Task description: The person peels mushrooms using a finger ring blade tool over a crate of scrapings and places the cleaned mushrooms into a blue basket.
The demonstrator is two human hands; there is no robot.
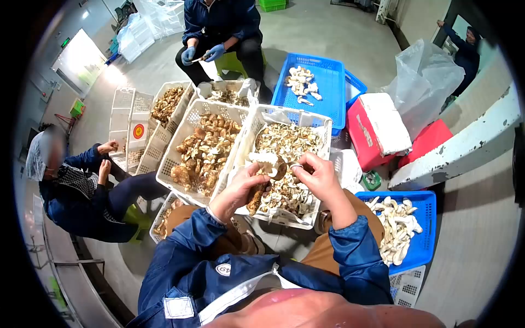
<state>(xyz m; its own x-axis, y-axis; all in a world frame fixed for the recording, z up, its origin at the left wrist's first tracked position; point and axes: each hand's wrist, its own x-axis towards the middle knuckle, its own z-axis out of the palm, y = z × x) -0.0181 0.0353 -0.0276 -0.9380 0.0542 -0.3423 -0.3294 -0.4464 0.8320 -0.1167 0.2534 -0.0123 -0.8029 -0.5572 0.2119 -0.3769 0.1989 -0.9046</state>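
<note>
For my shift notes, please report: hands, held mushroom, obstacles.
Left hand: grip closed on mushroom. Right hand: close beside it, grip unclear. Mushroom above white basket; nothing visibly blocking hands.

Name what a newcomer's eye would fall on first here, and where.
Probably the bare left hand and bare right hand at the centre, a pale mushroom piece held in the left, above a white perforated plastic crate of brown-and-cream mushroom pieces. Next, perhaps, the bright blue rectangular plastic tray of long pale mushrooms at lower right. Left of the first crate, a second white perforated plastic crate heaped with brown mushrooms also stands out.
</note>
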